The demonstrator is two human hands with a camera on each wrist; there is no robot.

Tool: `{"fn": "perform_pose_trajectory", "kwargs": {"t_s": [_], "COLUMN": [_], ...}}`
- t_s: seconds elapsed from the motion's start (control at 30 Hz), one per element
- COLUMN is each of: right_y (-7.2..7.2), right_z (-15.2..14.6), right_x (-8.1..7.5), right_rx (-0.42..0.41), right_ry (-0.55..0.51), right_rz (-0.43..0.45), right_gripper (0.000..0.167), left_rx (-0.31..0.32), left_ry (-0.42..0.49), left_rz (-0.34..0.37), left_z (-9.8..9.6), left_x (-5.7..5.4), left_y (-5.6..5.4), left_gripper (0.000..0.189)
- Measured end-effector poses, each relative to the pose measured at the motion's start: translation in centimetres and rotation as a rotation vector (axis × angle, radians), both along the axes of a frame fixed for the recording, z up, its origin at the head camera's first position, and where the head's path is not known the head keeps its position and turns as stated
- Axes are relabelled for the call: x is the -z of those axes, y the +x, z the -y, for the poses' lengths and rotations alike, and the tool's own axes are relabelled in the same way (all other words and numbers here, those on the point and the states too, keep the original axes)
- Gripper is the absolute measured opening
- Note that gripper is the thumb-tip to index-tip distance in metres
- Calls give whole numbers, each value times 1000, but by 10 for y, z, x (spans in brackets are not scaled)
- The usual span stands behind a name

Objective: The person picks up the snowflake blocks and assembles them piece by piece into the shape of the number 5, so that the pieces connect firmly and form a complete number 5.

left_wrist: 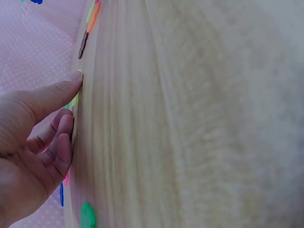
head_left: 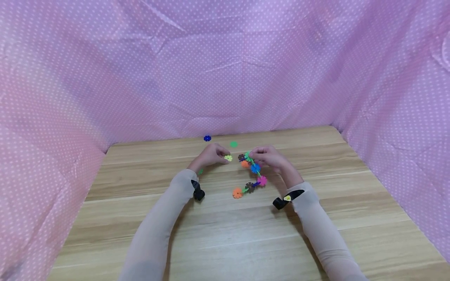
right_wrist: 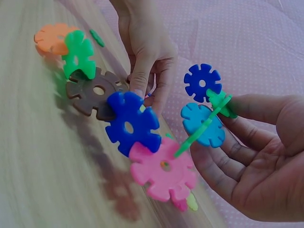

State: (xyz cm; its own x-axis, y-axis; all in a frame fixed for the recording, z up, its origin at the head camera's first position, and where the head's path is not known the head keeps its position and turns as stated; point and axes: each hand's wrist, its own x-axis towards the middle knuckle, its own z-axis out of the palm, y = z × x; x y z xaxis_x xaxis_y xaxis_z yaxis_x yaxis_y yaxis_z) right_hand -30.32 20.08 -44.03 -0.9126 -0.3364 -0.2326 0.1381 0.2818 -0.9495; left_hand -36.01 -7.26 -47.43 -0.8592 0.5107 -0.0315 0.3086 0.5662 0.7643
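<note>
In the head view, my left hand (head_left: 212,154) pinches a yellow notched snowflake disc (head_left: 228,158) between thumb and fingers, above the table's far half. My right hand (head_left: 270,157) holds a chain of linked snowflake discs by a green disc (head_left: 247,157) at its upper end. Down from there run a light blue disc (head_left: 255,168), a pink disc (head_left: 262,180), a brown disc (head_left: 250,187) and, at the loose end, an orange disc (head_left: 237,193). The right wrist view shows a dark blue disc (right_wrist: 203,83) beside the right fingertips and another dark blue disc (right_wrist: 133,123) linked between pink and brown.
Loose discs lie toward the back of the wooden table (head_left: 225,242): a dark blue one (head_left: 207,138) and a green one (head_left: 233,144). Another green disc (head_left: 200,171) shows by the left wrist. A pink dotted curtain (head_left: 225,70) surrounds the table's back and sides.
</note>
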Motion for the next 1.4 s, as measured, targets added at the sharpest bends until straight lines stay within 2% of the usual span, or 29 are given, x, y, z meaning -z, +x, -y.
{"fn": "perform_pose_trajectory", "kwargs": {"t_s": [0.13,0.4,0.6,0.73,0.87,1.0,1.17,1.3,1.4], "right_y": [-1,-2,-2,-1,-1,-1,-2,-2,-2], "right_z": [-2,-1,1,4,4,2,-1,-2,-2], "right_x": [2,3,4,4,4,5,6,6,6], "right_rx": [-4,7,1,-3,-16,-43,-69,-70,-43], "right_ry": [-7,-19,-49,-89,-110,-79,-25,-19,-23], "right_rz": [12,19,24,45,47,26,2,-3,7], "right_gripper": [27,23,16,17,33,45,44,41,38], "left_rx": [-7,-44,-96,-125,-156,-203,-238,-233,-222], "left_ry": [-4,23,49,108,176,257,388,484,510], "left_rz": [-4,51,37,55,91,137,181,200,197], "left_z": [0,-1,-2,-4,-6,-9,-15,-20,-23], "left_x": [1,0,0,-2,-6,-9,-12,-13,-12], "left_y": [-1,0,4,12,22,28,33,38,42], "left_gripper": [34,32,24,18,20,21,22,24,23]}}
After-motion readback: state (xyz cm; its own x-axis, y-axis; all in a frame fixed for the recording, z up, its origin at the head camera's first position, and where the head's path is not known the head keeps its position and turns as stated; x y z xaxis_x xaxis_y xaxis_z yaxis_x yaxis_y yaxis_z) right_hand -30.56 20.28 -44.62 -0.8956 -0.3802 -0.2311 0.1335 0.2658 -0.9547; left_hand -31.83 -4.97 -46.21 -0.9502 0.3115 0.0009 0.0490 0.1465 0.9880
